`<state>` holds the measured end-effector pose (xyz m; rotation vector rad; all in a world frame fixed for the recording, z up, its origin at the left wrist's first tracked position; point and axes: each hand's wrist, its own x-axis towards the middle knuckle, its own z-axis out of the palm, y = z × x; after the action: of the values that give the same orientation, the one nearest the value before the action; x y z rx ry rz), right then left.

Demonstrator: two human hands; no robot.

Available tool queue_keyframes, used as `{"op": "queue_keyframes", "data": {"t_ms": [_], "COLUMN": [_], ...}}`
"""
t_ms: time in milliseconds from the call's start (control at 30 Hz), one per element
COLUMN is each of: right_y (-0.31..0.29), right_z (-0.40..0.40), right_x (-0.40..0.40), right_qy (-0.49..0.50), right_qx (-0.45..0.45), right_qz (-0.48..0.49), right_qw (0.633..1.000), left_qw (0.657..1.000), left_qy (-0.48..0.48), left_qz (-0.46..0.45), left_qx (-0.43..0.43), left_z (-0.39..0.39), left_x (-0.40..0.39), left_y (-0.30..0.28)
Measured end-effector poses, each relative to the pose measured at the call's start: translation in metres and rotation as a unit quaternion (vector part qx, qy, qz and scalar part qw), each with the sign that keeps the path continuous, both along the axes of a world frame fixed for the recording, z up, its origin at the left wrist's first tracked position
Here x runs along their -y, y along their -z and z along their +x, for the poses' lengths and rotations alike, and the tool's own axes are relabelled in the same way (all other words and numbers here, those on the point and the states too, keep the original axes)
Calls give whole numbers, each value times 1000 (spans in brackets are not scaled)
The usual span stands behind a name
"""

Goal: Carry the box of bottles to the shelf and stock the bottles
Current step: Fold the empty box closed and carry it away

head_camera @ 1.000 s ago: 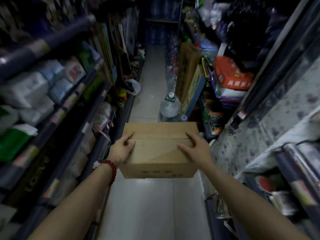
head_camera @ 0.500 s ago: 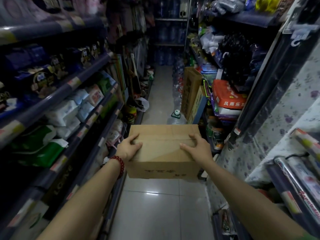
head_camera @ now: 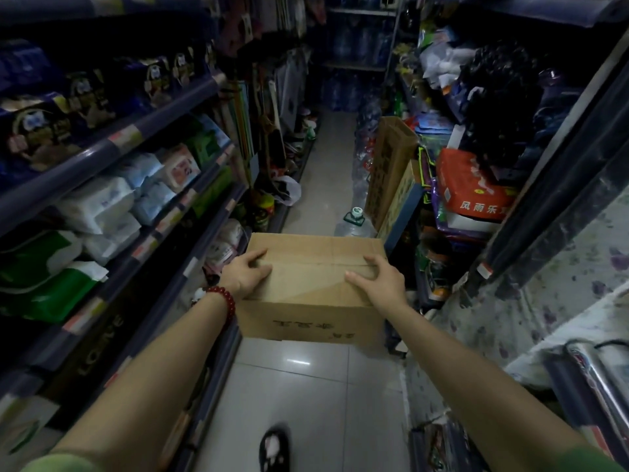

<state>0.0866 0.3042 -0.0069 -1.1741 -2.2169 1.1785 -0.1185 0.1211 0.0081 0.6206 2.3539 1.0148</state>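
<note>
Head view: closed brown cardboard box (head_camera: 311,284), centre frame, carried above the pale tiled aisle floor (head_camera: 306,403). Left hand (head_camera: 246,275) at 9 o'clock and right hand (head_camera: 381,284) at 3 o'clock, fingers curled over the box's top edges. Blue shelving with packaged goods (head_camera: 136,199) at 9 o'clock; large clear water jug (head_camera: 354,224) at 12 o'clock. Status, judged: carrying underway; box unopened, no bottles stocked.

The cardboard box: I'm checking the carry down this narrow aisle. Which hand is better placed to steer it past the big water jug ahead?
Right, probably. The right hand grips the cardboard box on the side where the water jug stands, just beyond its far right corner. The left hand holds the side by the left shelves.
</note>
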Motion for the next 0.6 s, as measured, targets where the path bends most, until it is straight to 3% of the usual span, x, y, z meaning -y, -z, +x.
{"op": "queue_keyframes", "data": {"t_ms": [600], "right_y": [2], "right_z": [-218], "right_x": [-166], "right_qy": [62], "right_qx": [33], "right_qz": [7], "right_qw": [997], "left_qw": [998], "left_qy": [57], "left_qz": [14], "left_qx": [34], "left_z": [-240], "left_x": [-195], "left_y": [8]}}
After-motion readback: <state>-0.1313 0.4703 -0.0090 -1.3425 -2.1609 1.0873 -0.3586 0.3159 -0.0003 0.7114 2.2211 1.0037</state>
